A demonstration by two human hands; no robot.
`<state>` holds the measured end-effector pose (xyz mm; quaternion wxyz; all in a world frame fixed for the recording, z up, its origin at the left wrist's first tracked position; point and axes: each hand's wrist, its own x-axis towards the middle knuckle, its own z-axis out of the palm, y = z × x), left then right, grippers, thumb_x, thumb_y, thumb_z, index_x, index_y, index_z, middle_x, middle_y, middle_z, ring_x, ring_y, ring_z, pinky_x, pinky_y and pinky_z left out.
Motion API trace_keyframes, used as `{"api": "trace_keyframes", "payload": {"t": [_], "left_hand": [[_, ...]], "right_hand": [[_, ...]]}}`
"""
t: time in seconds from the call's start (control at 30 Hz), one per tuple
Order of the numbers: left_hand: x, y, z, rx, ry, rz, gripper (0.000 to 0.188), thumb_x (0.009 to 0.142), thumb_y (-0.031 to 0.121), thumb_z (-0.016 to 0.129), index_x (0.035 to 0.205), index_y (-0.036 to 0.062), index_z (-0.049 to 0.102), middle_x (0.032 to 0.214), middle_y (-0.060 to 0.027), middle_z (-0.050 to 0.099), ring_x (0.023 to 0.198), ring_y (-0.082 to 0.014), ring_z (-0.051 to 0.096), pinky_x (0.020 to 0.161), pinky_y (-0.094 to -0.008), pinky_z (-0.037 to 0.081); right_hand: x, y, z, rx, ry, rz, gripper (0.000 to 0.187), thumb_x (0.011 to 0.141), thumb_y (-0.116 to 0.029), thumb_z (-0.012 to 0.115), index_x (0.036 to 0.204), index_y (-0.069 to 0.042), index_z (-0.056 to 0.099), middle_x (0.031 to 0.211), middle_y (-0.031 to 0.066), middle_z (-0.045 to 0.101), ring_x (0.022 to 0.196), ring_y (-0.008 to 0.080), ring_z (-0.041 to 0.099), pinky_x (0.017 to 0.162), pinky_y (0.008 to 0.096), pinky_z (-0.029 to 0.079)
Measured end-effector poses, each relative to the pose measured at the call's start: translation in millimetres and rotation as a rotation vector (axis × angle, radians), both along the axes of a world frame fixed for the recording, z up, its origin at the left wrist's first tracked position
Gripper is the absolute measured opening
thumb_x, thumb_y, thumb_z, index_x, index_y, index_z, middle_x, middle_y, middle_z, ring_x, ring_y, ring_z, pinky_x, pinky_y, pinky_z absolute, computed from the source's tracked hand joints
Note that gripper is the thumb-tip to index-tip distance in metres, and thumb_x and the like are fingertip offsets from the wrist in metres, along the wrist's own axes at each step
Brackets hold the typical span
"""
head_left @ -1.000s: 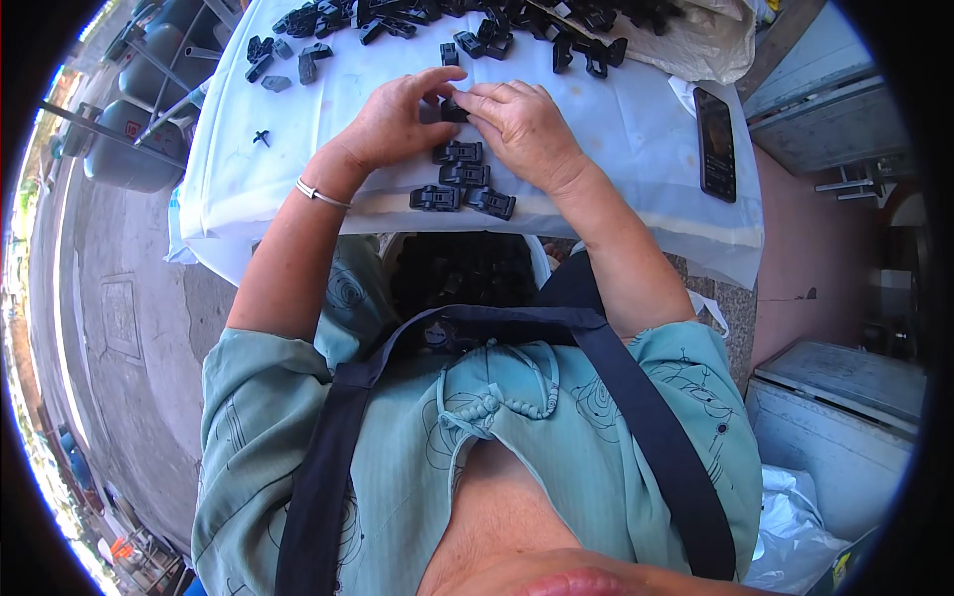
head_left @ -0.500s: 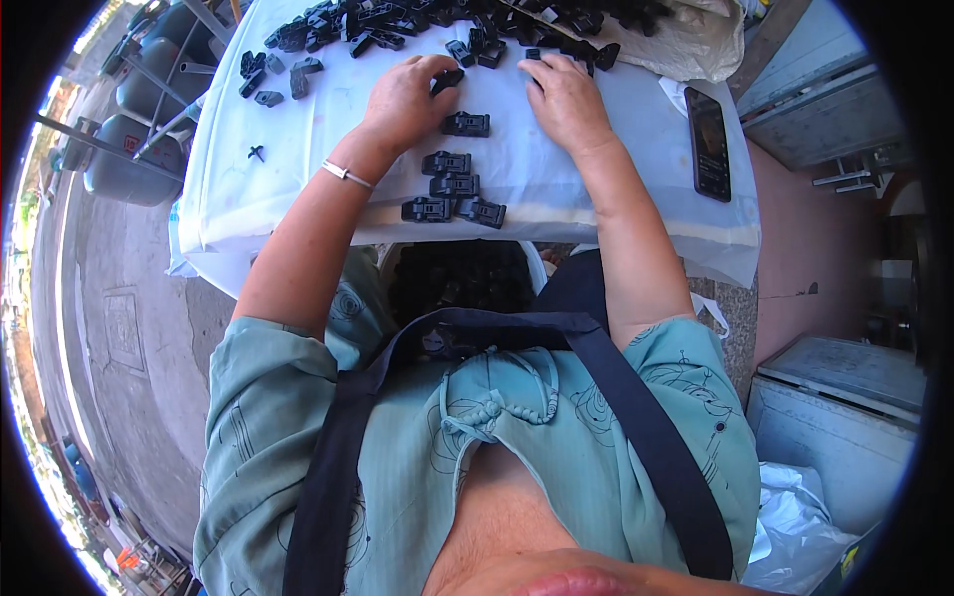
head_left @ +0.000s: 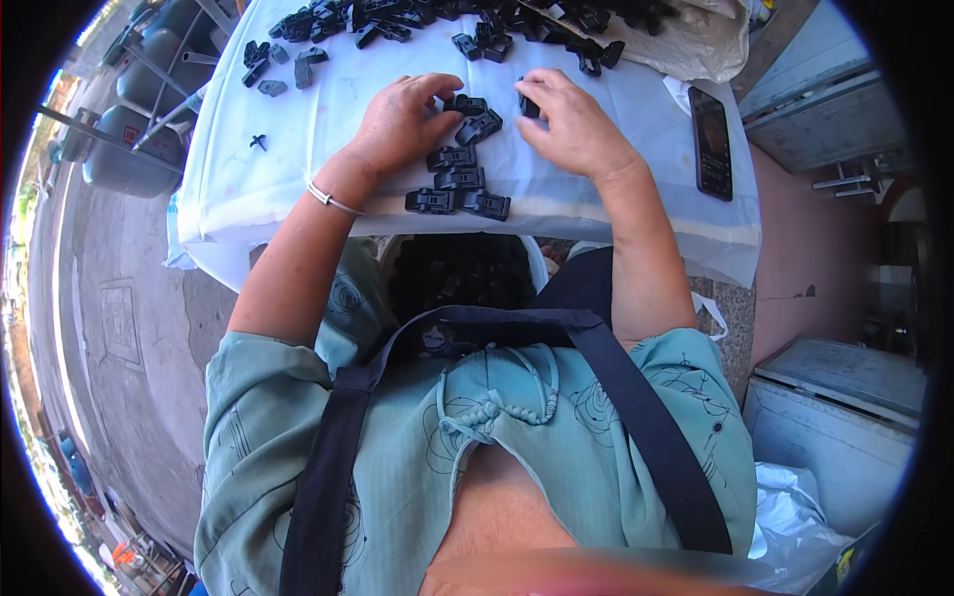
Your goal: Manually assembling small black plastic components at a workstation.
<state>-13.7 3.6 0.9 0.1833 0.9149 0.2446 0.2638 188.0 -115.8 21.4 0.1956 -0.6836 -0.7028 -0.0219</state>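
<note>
At a white-draped table (head_left: pixel 268 194), a person's right hand (head_left: pixel 578 124) pinches a black part (head_left: pixel 529 99). The left hand (head_left: pixel 407 121) curls around a second part (head_left: pixel 465 103), grip unclear from here, near five similar pieces (head_left: pixel 459 179).

"What sort of place are you working in?"

"You look to be in a makeshift workshop, partly open to the outdoors. Your worktop is a table (head_left: pixel 298 149) under a white covering, with black plastic parts (head_left: pixel 388 14) of like kinds heaped across its top edge and a tub (head_left: pixel 540 268) of dark pieces below it."

"And what makes it open-air?"

"Look left: you have bare grey concrete ground (head_left: pixel 149 368) running out to bright daylight at the frame's far left edge."

"Could it be a room on the right?"

"You have pinkish flooring (head_left: pixel 800 238) there and a scuffed metal chest (head_left: pixel 830 427) at lower right; whether that side is enclosed, you can't tell."
</note>
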Motion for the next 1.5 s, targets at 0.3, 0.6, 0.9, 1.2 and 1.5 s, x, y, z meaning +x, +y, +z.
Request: {"api": "trace_keyframes", "payload": {"t": [0.3,0.6,0.9,1.2,1.5], "left_hand": [[3,3,0,-0.095,0.002,-0.012,0.039,0.081,0.016,0.069,0.118,0.0164,0.058,0.102,-0.0041,0.068,0.089,-0.0231,0.063,0.083,-0.0357,0.052],[3,1,-2,0.029,-0.029,-0.042,0.048,0.078,0.010,0.072,0.123,0.0147,0.056,0.101,-0.0057,0.067,0.088,-0.0216,0.062,0.081,-0.0353,0.053],[5,5,-6,-0.163,-0.044,-0.035,0.057,0.077,0.017,0.073,0.129,0.0167,0.050,0.101,-0.0060,0.069,0.093,-0.0254,0.064,0.085,-0.0363,0.052],[5,1,-2,-0.181,-0.044,-0.014,0.061,0.074,0.016,0.075,0.130,0.0136,0.049,0.102,-0.0110,0.069,0.091,-0.0284,0.066,0.083,-0.0367,0.053],[6,5,-2,-0.185,-0.042,-0.005,0.059,0.074,0.016,0.076,0.127,0.0123,0.051,0.100,-0.0117,0.069,0.090,-0.0286,0.066,0.082,-0.0366,0.054]], "right_hand": [[19,13,-8,0.027,0.207,0.053,0.024,0.086,-0.006,0.058,0.109,-0.009,0.066,0.118,0.0092,0.058,0.103,0.0269,0.060,0.090,0.0324,0.048],[30,9,-14,0.181,-0.117,0.123,0.029,0.084,-0.006,0.061,0.112,-0.010,0.064,0.118,0.0091,0.059,0.104,0.0267,0.059,0.092,0.0319,0.047],[-19,22,-12,0.277,0.281,0.237,0.027,0.084,-0.008,0.065,0.111,-0.007,0.065,0.104,0.0102,0.065,0.090,0.0252,0.065,0.079,0.0310,0.054],[-29,17,-17,0.335,0.149,0.236,0.020,0.085,-0.004,0.063,0.104,-0.006,0.069,0.103,0.0128,0.065,0.091,0.0275,0.065,0.080,0.0318,0.054],[-28,18,-9,0.268,0.229,0.265,0.022,0.084,-0.004,0.063,0.105,-0.006,0.068,0.103,0.0135,0.064,0.093,0.0288,0.064,0.081,0.0330,0.053]]}}
